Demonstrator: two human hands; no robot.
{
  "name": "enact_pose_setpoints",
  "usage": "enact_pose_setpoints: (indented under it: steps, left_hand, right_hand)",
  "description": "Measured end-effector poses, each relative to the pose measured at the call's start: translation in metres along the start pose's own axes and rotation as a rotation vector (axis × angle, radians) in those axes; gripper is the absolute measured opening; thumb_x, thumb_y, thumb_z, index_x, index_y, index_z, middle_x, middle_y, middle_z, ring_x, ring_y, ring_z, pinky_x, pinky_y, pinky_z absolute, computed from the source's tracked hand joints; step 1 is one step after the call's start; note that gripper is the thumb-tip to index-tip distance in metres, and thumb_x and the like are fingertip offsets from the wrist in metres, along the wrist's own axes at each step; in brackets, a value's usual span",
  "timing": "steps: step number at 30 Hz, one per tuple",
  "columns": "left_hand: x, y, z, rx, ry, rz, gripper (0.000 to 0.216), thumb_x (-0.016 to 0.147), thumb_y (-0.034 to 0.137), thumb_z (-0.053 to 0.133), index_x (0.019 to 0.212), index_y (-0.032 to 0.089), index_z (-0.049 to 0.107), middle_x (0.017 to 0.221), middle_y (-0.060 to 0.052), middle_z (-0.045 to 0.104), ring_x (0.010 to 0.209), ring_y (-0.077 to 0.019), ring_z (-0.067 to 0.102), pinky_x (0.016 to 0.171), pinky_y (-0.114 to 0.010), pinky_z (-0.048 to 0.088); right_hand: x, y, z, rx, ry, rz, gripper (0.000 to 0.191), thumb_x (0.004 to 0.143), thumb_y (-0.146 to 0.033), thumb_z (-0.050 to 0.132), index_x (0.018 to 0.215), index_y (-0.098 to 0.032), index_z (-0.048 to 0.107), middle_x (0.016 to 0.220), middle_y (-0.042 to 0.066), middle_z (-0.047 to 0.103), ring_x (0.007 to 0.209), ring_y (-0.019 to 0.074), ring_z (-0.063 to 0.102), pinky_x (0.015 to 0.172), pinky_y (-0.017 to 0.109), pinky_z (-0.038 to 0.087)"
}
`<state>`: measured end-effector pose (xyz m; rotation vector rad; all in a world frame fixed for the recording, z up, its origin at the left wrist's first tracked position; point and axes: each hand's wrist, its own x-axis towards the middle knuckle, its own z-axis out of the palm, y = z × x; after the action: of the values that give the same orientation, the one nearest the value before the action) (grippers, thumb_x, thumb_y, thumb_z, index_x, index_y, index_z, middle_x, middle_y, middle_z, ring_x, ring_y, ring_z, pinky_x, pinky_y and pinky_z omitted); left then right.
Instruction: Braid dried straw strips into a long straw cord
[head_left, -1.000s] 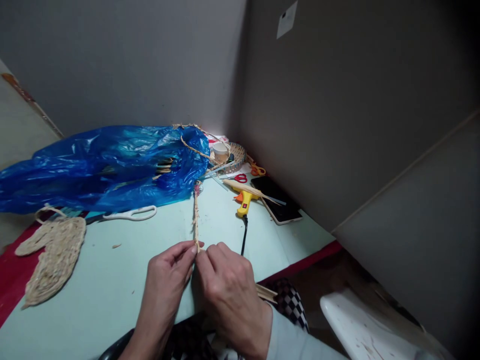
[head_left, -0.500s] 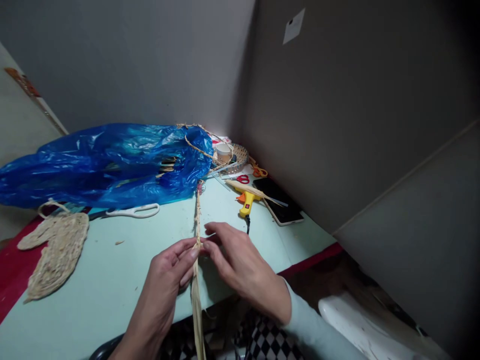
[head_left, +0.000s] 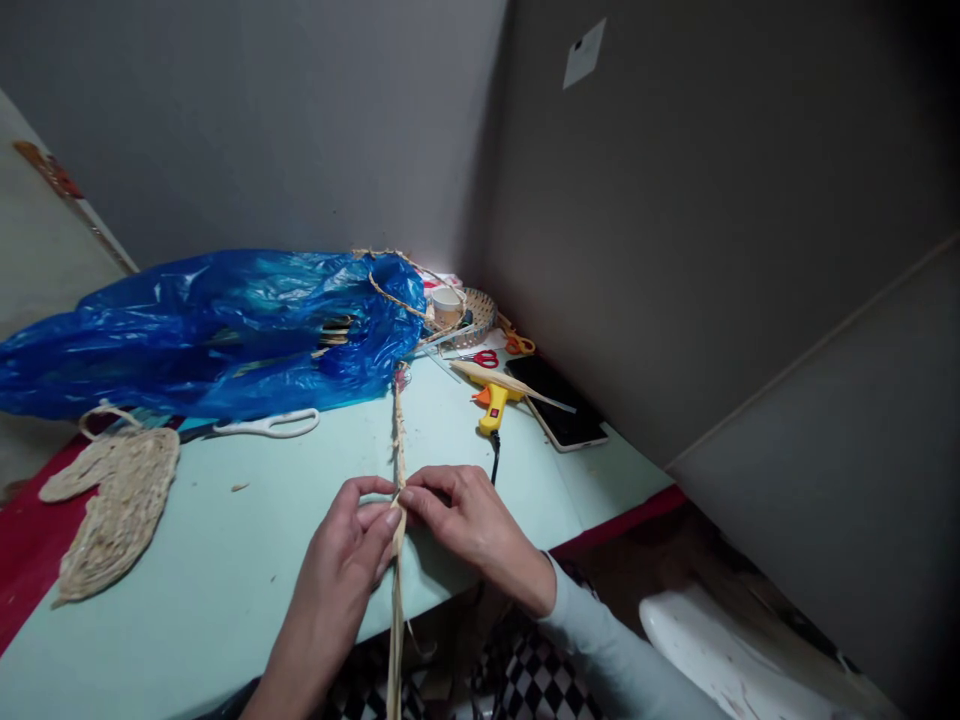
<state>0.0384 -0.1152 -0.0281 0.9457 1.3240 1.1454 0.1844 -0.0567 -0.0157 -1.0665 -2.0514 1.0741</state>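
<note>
A braid of pale dried plant fibre [head_left: 400, 425] runs from the blue bag's edge toward me, its loose flat strands [head_left: 396, 640] hanging over the table's front edge. My left hand [head_left: 349, 545] pinches it from the left, thumb and fingers closed on the strands. From the right, my right hand [head_left: 465, 520] pinches the same spot between thumb and forefinger. The fingertips of both hands almost meet there and partly hide the fibre. A yellow glue gun [head_left: 495, 405] with a black cord lies beyond my right hand, a dry husk strip [head_left: 517, 382] across it.
A blue plastic bag [head_left: 225, 350] spreads over the back left. White-handled scissors [head_left: 274, 423] and a coiled, heart-like woven piece [head_left: 124, 510] lie at left. At the back right are a woven basket [head_left: 484, 312], red-handled scissors [head_left: 487, 358] and a dark tablet [head_left: 559, 420]. Walls rise behind.
My right hand has come down and closed its fingers on the braid beside my left fingertips. My left hand keeps its pinch, and the hanging strands have swung slightly.
</note>
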Motion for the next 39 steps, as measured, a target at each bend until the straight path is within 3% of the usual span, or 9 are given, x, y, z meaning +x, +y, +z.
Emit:
enact_pose_setpoints:
  steps: [6,11,17,20,23,25,30,33,39]
  left_hand:
    - [-0.011,-0.002,-0.005,0.508,0.256,0.158,0.027,0.084,0.053,0.059,0.087,0.026,0.065,0.065,0.002,0.069,0.054,-0.0168,0.057,0.053,-0.025,0.039]
    - [-0.024,0.003,0.0,0.891,0.447,0.577,0.009,0.084,0.033,0.063,0.084,0.027,0.07,0.075,0.001,0.076,0.059,-0.018,0.067,0.062,-0.026,0.043]
    - [-0.03,-0.002,0.024,0.968,0.39,0.821,0.015,0.086,0.018,0.059,0.093,0.021,0.072,0.067,-0.002,0.071,0.06,-0.0177,0.066,0.066,-0.027,0.045]
    - [-0.029,-0.001,0.027,0.831,0.418,0.691,0.01,0.083,0.022,0.063,0.085,0.025,0.072,0.068,-0.001,0.073,0.057,-0.0186,0.065,0.064,-0.028,0.046]
    - [-0.031,0.003,0.026,0.625,0.486,0.502,0.007,0.08,0.029,0.066,0.074,0.028,0.07,0.067,0.001,0.072,0.056,-0.0195,0.063,0.061,-0.029,0.046]
    - [-0.031,0.004,0.027,0.578,0.483,0.477,0.007,0.079,0.03,0.067,0.074,0.028,0.071,0.067,0.001,0.072,0.056,-0.0199,0.063,0.058,-0.029,0.046]
    - [-0.028,-0.007,0.03,0.914,0.389,0.78,0.021,0.084,0.016,0.061,0.099,0.019,0.075,0.079,-0.007,0.077,0.065,-0.0197,0.07,0.066,-0.027,0.049]
    - [-0.026,-0.015,0.025,1.207,0.336,0.965,0.026,0.084,0.009,0.06,0.106,0.009,0.073,0.089,-0.015,0.079,0.073,-0.0221,0.074,0.072,-0.028,0.049]
    - [-0.026,-0.015,0.014,1.315,0.224,0.994,0.032,0.088,0.012,0.054,0.116,0.012,0.069,0.092,-0.012,0.078,0.072,-0.0218,0.073,0.071,-0.029,0.05]
  right_hand:
    - [-0.004,0.002,0.003,0.128,0.077,0.043,0.025,0.09,-0.027,0.055,0.08,-0.013,0.073,0.061,0.0,0.062,0.059,0.0111,0.052,0.059,0.021,0.038]
    - [-0.007,0.002,0.005,0.224,0.06,0.033,0.031,0.092,-0.024,0.05,0.072,-0.013,0.07,0.065,0.002,0.067,0.059,0.011,0.053,0.062,0.021,0.04]
    - [-0.006,0.006,0.005,0.233,0.078,-0.015,0.028,0.09,-0.023,0.053,0.067,-0.013,0.067,0.061,-0.002,0.055,0.059,0.0096,0.044,0.059,0.021,0.035]
    - [-0.006,0.007,0.004,0.192,0.082,-0.001,0.026,0.089,-0.025,0.055,0.07,-0.013,0.069,0.059,-0.003,0.051,0.059,0.0097,0.041,0.058,0.021,0.033]
    - [-0.004,0.008,0.002,0.251,0.043,0.033,0.027,0.089,-0.028,0.055,0.072,-0.014,0.072,0.059,-0.002,0.055,0.06,0.011,0.046,0.059,0.021,0.036]
    - [-0.002,0.008,0.0,0.33,0.014,0.045,0.028,0.089,-0.03,0.056,0.073,-0.013,0.073,0.062,0.0,0.061,0.063,0.0126,0.052,0.063,0.021,0.041]
    - [-0.001,0.007,-0.009,0.473,-0.064,0.057,0.029,0.089,-0.033,0.057,0.092,-0.012,0.076,0.078,0.003,0.07,0.074,0.0168,0.059,0.074,0.026,0.046]
    - [-0.002,0.005,-0.012,0.522,-0.112,0.061,0.03,0.09,-0.034,0.057,0.089,-0.009,0.074,0.081,0.005,0.071,0.076,0.0169,0.06,0.077,0.026,0.047]
    - [-0.004,0.001,-0.011,0.507,-0.119,0.057,0.03,0.091,-0.035,0.057,0.085,-0.009,0.071,0.08,0.005,0.069,0.076,0.0163,0.06,0.075,0.025,0.046]
